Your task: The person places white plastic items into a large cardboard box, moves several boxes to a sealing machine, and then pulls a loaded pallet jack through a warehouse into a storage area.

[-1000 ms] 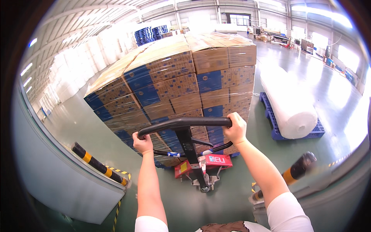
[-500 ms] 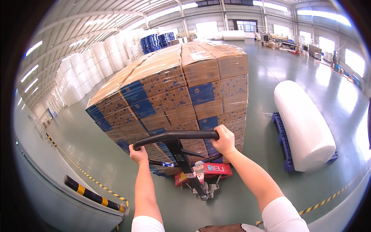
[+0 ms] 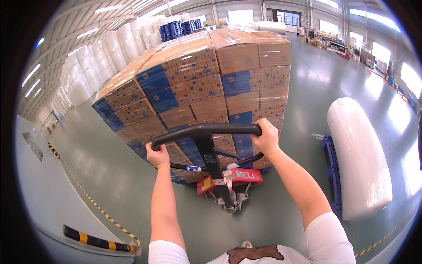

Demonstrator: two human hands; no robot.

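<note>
Both my hands grip the black loop handle [image 3: 206,128] of a red pallet jack [image 3: 246,176]. At the handle's left end, my left hand [image 3: 158,155] is closed round the bar; my right hand [image 3: 267,137] is wrapped round its right end. A black shaft runs from the handle down to the jack's small wheels. Just beyond the jack rises a tall stack of brown and blue cardboard boxes [image 3: 237,57], wrapped in clear film. The handle hides part of the lowest boxes, and the forks are out of sight.
At right, a long white wrapped roll [image 3: 358,158] lies on a blue pallet [image 3: 332,176]. A black-and-yellow post [image 3: 99,240] and striped floor tape [image 3: 94,202] run along the left wall. White rolls [image 3: 118,46] and blue pallets [image 3: 170,31] stand far left; machinery [image 3: 329,42] is far right.
The handle and both hands now sit higher in the picture. The boxes also appear higher, while the white roll has shifted right and nearer. Both hands keep their grip.
</note>
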